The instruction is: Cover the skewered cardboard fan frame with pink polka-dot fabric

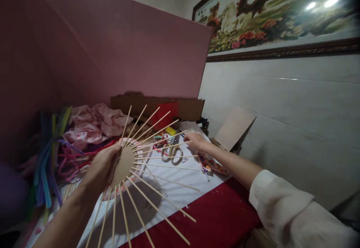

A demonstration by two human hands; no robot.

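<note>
“So, where's the disc [125, 165]?”

“Left of centre, held up over the white work surface [206, 184], with thin sticks [158, 210] radiating from its edge.”

“How is it gripped?”

“The left hand [105, 163] is clamped on its near side, thumb toward the rim. Probably that spot was chosen because few sticks get in the way there, and the rest can fan out freely.”

“And the right hand [194, 142]?”

“Stretched out beyond the stick tips, fingers bent down among small items. I can't tell whether they pinch anything.”

“What's around it?”

“Gold-handled scissors [170, 152] just beside it, within easy reach, I'd guess on purpose; floral fabric [210, 163] below the wrist.”

“Farther off?”

“Pink cloth [98, 124] and fuzzy coloured strips [46, 165] heaped at the left, perhaps to leave working room, and a cardboard strip [185, 107] along the back.”
</note>
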